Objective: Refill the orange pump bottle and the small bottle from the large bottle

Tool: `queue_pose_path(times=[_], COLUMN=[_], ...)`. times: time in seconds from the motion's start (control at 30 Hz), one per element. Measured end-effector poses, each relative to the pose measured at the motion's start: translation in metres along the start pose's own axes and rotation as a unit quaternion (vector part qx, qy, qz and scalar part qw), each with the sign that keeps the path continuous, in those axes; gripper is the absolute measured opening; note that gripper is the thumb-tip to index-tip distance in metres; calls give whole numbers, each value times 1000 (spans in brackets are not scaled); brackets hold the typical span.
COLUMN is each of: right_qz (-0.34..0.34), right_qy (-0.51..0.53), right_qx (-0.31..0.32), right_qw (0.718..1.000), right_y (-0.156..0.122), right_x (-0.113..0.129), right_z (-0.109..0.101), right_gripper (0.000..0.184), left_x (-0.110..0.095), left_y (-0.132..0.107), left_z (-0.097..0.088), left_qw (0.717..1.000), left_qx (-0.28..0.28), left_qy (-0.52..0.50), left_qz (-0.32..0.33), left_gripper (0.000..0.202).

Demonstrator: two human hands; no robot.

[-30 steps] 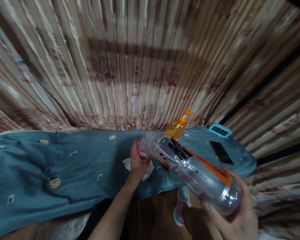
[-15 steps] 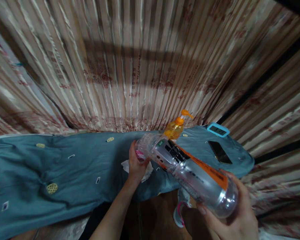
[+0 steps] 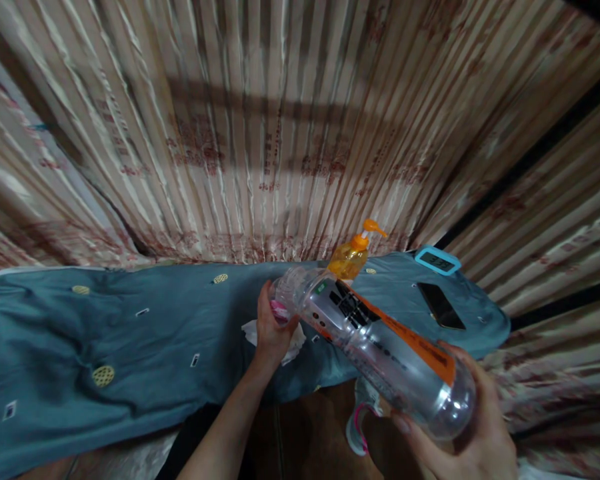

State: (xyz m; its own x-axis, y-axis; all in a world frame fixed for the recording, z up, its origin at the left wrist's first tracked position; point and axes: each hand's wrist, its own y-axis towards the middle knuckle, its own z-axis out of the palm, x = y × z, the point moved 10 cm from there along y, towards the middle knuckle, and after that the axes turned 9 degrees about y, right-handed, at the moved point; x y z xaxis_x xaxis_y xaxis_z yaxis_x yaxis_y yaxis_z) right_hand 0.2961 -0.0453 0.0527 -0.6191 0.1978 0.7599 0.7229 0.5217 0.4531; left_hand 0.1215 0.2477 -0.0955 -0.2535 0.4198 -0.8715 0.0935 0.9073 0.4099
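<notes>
A large clear plastic bottle [image 3: 375, 333] with a silver, black and orange label lies slanted across the view, its base low on the right. Around that base end wraps my right hand [image 3: 473, 423], thumb underneath. My left hand [image 3: 275, 330] is closed at the bottle's other end, on a clear plastic piece with pink on it [image 3: 281, 311]. Whether this piece is separate from the bottle I cannot tell. No liquid shows clearly inside the bottle. Crumpled white tissue [image 3: 294, 345] lies beneath my left wrist.
An orange pump bottle [image 3: 349, 260] stands behind the clear bottle on the blue-green cloth-covered surface [image 3: 155, 340]. Farther right are a blue-framed digital clock [image 3: 437, 260] and a dark phone [image 3: 441, 305]. A pleated curtain [image 3: 260, 133] hangs behind. A shoe [image 3: 357, 430] shows on the floor below.
Almost nothing differs. Both hands keep their hold, and the background has shifted only slightly with the head.
</notes>
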Motion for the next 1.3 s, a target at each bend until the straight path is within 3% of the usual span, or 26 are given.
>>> queue_pose_path(times=[0.33, 1.3], right_qz=[-24, -6], right_qy=[-22, 7], right_qx=[8, 12], right_qw=[999, 1000], right_y=[1, 2], right_x=[1, -3], right_z=[0, 0], right_gripper=[82, 86], left_x=[-5, 1], left_y=[0, -2], left_z=[-3, 0], left_qw=[1000, 1000], left_qx=[6, 11], left_qy=[17, -9], left_qz=[3, -4], left_gripper=[97, 99])
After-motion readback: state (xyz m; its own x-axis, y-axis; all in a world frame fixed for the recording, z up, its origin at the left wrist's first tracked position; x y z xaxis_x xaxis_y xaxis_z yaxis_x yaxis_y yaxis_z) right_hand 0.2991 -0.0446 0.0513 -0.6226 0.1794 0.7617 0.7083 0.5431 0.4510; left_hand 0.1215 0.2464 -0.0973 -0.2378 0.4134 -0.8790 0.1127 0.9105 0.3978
